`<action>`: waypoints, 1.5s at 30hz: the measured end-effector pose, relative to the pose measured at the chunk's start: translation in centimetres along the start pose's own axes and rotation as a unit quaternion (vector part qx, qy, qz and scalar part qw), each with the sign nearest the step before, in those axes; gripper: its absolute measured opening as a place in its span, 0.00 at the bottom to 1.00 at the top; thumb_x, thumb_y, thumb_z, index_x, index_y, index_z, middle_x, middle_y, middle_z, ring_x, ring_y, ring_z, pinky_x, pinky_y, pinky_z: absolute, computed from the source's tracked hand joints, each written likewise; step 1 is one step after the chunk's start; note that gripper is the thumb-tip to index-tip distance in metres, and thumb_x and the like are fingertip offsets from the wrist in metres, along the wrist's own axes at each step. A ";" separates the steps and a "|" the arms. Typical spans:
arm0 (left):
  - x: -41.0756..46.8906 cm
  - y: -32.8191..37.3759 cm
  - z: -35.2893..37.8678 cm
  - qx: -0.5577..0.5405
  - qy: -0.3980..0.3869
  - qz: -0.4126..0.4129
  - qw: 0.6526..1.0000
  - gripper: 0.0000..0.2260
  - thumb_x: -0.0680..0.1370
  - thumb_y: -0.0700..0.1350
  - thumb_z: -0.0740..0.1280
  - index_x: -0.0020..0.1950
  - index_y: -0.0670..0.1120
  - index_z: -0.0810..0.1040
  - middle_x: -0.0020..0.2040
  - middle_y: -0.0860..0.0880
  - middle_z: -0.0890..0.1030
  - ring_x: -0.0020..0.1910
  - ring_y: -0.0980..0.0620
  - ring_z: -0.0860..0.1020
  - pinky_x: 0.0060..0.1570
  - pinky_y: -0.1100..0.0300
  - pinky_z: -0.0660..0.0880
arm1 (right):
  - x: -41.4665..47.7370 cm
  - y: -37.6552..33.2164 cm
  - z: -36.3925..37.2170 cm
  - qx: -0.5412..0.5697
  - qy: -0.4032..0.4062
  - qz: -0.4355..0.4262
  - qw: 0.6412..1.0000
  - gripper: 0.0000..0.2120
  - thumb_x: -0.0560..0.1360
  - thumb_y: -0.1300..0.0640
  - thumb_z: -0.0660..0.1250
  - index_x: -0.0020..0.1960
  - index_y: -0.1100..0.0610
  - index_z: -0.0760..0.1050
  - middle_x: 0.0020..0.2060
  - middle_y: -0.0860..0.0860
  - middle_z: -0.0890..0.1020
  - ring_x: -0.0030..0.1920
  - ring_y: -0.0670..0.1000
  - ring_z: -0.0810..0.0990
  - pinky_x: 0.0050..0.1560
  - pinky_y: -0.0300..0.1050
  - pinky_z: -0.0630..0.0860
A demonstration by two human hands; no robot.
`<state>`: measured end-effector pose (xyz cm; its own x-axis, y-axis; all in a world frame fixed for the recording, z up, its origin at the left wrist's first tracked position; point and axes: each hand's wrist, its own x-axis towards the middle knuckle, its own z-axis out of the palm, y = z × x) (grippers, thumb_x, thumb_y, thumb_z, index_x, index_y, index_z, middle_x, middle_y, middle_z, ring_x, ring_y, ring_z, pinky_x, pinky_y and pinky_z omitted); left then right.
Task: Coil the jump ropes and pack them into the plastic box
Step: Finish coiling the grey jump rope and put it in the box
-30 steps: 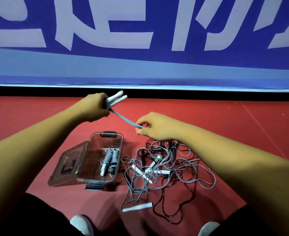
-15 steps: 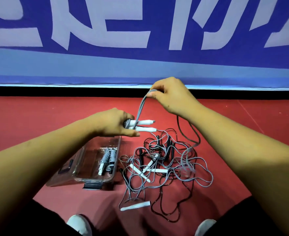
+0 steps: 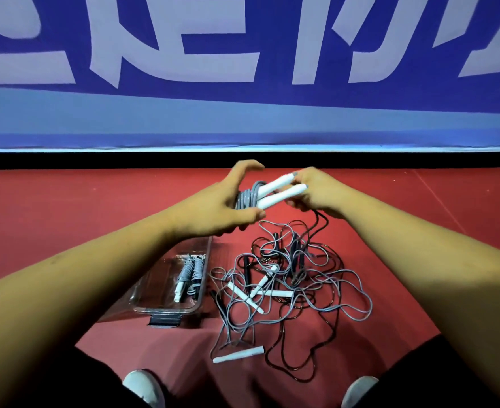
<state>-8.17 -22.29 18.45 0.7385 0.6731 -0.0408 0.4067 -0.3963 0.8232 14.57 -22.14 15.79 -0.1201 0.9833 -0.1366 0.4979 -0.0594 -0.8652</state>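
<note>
I hold a grey jump rope above the floor, part of it wound round the base of its two white handles. My left hand cups the wound end, thumb above and fingers curled beneath. At the tips of the handles my right hand grips them, and the rope's loose cord hangs from it into the tangle. The clear plastic box lies open on the floor below my left forearm, with coiled ropes inside. To its right is a tangled pile of grey and black ropes.
A loose white handle lies at the near edge of the pile. The box's black clasp faces me. My shoes show at the bottom edge. The floor is a red mat, bounded by a blue banner wall.
My right hand came down from above the handles and now grips their tips. More rope is wound round the handles. Both hands moved up and to the right.
</note>
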 end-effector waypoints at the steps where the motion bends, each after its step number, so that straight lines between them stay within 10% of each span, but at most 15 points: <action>1: 0.0 0.0 -0.3 -0.012 0.011 0.001 1.000 0.25 0.78 0.45 0.70 0.70 0.58 0.61 0.34 0.45 0.78 0.24 0.52 0.68 0.23 0.60 0.66 | -0.2 0.2 0.4 -0.005 -0.048 0.025 0.999 0.09 0.79 0.59 0.64 0.42 0.58 0.80 0.28 0.55 0.73 0.26 0.49 0.66 0.29 0.39 0.62; 5: 0.5 -0.7 -1.7 0.034 0.039 0.001 0.999 0.18 0.78 0.43 0.71 0.64 0.56 0.73 0.33 0.51 0.77 0.25 0.56 0.68 0.26 0.63 0.67 | -0.6 0.1 2.4 0.028 -0.175 0.089 0.980 0.17 0.82 0.51 0.58 0.42 0.60 0.76 0.27 0.51 0.74 0.26 0.47 0.69 0.31 0.41 0.67; 12: 1.1 -2.7 -4.1 0.015 0.157 -0.083 0.984 0.10 0.76 0.42 0.71 0.53 0.50 0.72 0.34 0.45 0.78 0.26 0.49 0.67 0.24 0.61 0.65 | -0.9 -3.1 5.2 -0.050 -0.097 0.006 0.994 0.15 0.83 0.52 0.57 0.45 0.59 0.74 0.27 0.49 0.71 0.24 0.46 0.67 0.29 0.40 0.66; 19: 0.5 -4.3 -6.2 0.210 0.196 -0.132 0.949 0.13 0.73 0.42 0.72 0.50 0.45 0.69 0.39 0.47 0.80 0.28 0.54 0.74 0.27 0.59 0.68 | -1.3 -5.1 7.5 -0.250 -0.004 -0.039 0.967 0.05 0.78 0.55 0.66 0.49 0.57 0.74 0.45 0.52 0.77 0.46 0.55 0.75 0.42 0.45 0.67; 28: 0.3 -4.7 -5.1 0.349 -0.011 -0.175 0.920 0.12 0.73 0.42 0.72 0.51 0.49 0.71 0.42 0.47 0.82 0.35 0.46 0.80 0.36 0.56 0.74 | -0.9 -7.6 7.0 -0.321 0.037 -0.163 0.932 0.08 0.77 0.52 0.64 0.41 0.53 0.77 0.34 0.49 0.77 0.39 0.55 0.76 0.38 0.48 0.73; 31: 0.5 -3.8 -4.2 0.357 -0.103 -0.165 0.914 0.10 0.73 0.47 0.75 0.40 0.50 0.73 0.29 0.57 0.76 0.34 0.51 0.75 0.30 0.65 0.68 | 0.1 -7.2 6.4 -0.311 0.077 -0.180 0.930 0.09 0.76 0.50 0.64 0.45 0.53 0.81 0.41 0.50 0.83 0.44 0.55 0.80 0.46 0.51 0.77; 36: 0.9 -3.3 -3.3 0.295 -0.076 -0.126 0.944 0.21 0.70 0.62 0.75 0.33 0.48 0.73 0.23 0.54 0.74 0.23 0.58 0.70 0.26 0.68 0.64 | 1.8 -5.8 4.4 -0.250 0.106 -0.154 0.950 0.08 0.73 0.49 0.71 0.39 0.52 0.78 0.37 0.49 0.81 0.40 0.52 0.78 0.44 0.48 0.76; 45: -0.4 -2.6 -3.3 0.253 -0.061 0.001 0.966 0.13 0.75 0.50 0.73 0.37 0.51 0.70 0.27 0.53 0.71 0.26 0.58 0.68 0.29 0.66 0.62 | 2.2 -4.0 2.6 -0.044 -0.022 -0.061 0.997 0.05 0.73 0.59 0.73 0.44 0.61 0.82 0.32 0.56 0.80 0.30 0.45 0.72 0.33 0.39 0.69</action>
<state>-11.29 -19.49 18.16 0.7850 0.6055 -0.1308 0.5927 -0.6725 0.4433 10.05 -20.24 17.71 -0.2207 0.9738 -0.0544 0.5505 0.0784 -0.8311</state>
